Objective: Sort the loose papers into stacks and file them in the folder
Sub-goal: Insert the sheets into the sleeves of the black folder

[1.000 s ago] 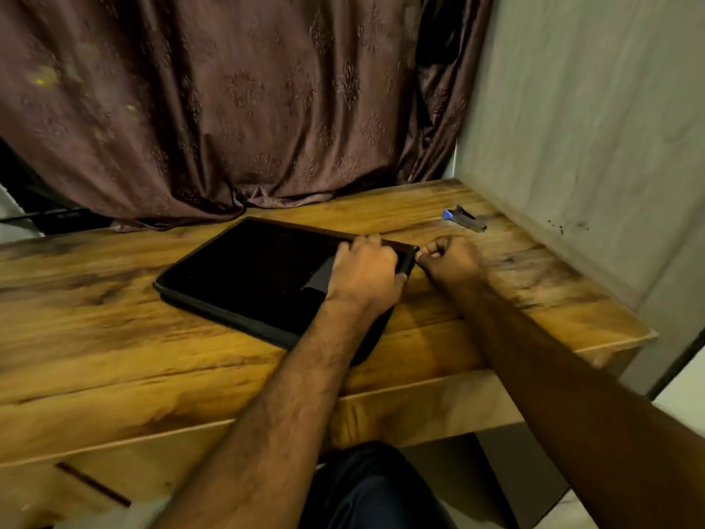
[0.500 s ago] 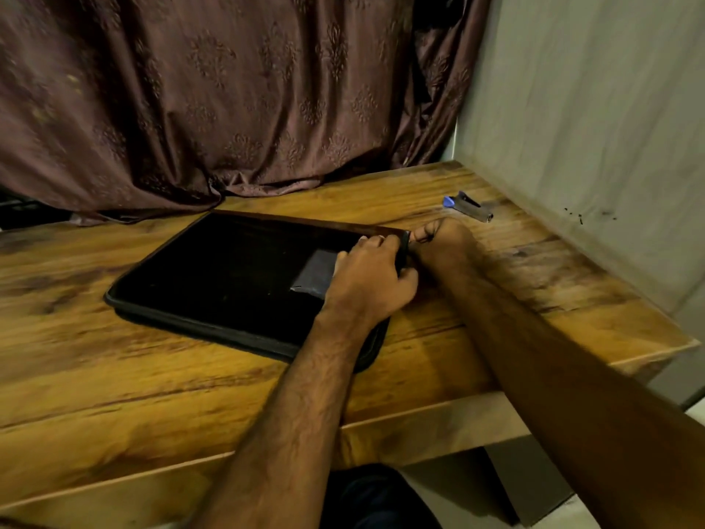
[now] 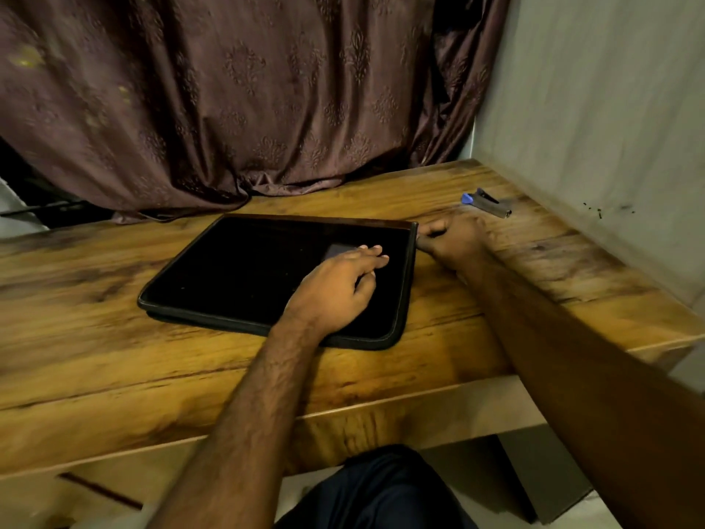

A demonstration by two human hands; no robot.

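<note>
The left hand point(image 3: 335, 284) has flattened on the folder point(image 3: 267, 269) — fingers now straight.

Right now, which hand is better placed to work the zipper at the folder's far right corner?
The right hand: its fingers are curled at the black folder's far right corner. The left hand lies flat on the cover, steadying it.

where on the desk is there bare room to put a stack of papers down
Widest bare wood lies left of the black folder, out to the table's left edge. A narrower strip runs between folder and near edge. Crowded: the right side, where the right hand pinches at the folder's corner, the stapler beyond it. The left hand rests on the folder.
</note>
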